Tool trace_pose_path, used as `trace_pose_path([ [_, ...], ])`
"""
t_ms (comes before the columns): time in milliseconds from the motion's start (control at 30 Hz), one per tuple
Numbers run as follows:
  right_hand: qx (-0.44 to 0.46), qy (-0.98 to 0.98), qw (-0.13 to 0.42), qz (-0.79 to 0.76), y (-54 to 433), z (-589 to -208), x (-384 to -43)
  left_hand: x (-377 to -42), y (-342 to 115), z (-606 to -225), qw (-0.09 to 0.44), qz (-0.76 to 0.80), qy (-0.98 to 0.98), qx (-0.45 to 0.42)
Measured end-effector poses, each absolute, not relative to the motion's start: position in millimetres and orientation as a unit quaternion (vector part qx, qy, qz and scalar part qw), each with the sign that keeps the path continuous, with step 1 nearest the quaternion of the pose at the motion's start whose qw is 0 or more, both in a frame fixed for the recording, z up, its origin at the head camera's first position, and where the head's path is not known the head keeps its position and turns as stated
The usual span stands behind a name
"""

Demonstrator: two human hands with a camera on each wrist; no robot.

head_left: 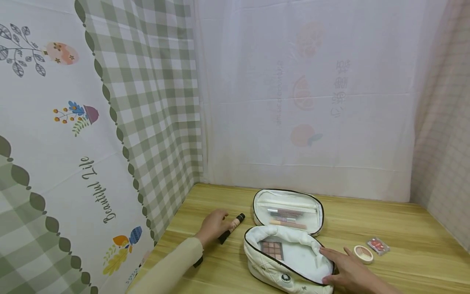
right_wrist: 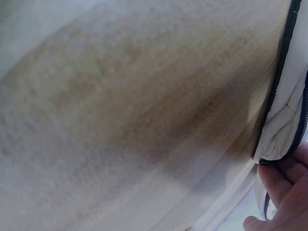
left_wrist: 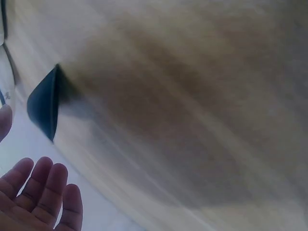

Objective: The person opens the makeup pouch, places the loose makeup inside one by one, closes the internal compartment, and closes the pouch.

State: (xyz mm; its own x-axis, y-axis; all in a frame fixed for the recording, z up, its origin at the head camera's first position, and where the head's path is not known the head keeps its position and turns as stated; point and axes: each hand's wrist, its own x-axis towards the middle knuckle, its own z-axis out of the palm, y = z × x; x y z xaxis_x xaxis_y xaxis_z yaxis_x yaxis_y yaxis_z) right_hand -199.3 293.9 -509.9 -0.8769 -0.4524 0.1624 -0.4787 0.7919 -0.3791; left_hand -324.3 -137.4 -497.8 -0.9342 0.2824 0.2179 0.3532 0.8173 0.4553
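Observation:
In the head view my left hand [head_left: 214, 223] reaches beside a slim beige cosmetic tube [head_left: 236, 223] with black ends, lying slanted on the table. In the left wrist view the fingers [left_wrist: 43, 185] are loosely spread, with a dark object [left_wrist: 43, 103] lying beyond them. An open cream quilted makeup bag [head_left: 269, 272] with black piping faces me, its lid [head_left: 312, 206] laid back. At the bag's right end my right hand [head_left: 346, 267] grips the rim, fingers over the edge. An eyeshadow palette [head_left: 272, 250] rests inside the bag; several slim tubes [head_left: 288, 213] show in the lid's clear pocket.
Right of the bag lie a round compact [head_left: 363, 254] and a small clear case [head_left: 378, 246] with red contents. Another black item [head_left: 198, 261] is partly hidden by my left sleeve. Cloth curtains [head_left: 161, 102] enclose the wooden table [head_left: 404, 228] at the left, back and right.

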Motion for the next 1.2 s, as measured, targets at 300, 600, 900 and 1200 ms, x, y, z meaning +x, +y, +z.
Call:
trace_pose_path([
  [300,0.253,-0.949,0.038,0.185,292,-509,-199,-320,-142,-506,0.057,-0.254,-0.953,-0.154],
  [600,0.274,-0.948,0.071,0.143,289,-510,-201,-319,-140,-511,0.051,-0.261,-0.95,-0.165],
  [900,0.291,-0.946,0.079,0.12,291,-510,-205,-317,-140,-512,0.05,-0.264,-0.945,-0.185],
  [1200,0.29,-0.945,0.077,0.133,291,-511,-206,-316,-138,-512,0.045,-0.269,-0.944,-0.185],
])
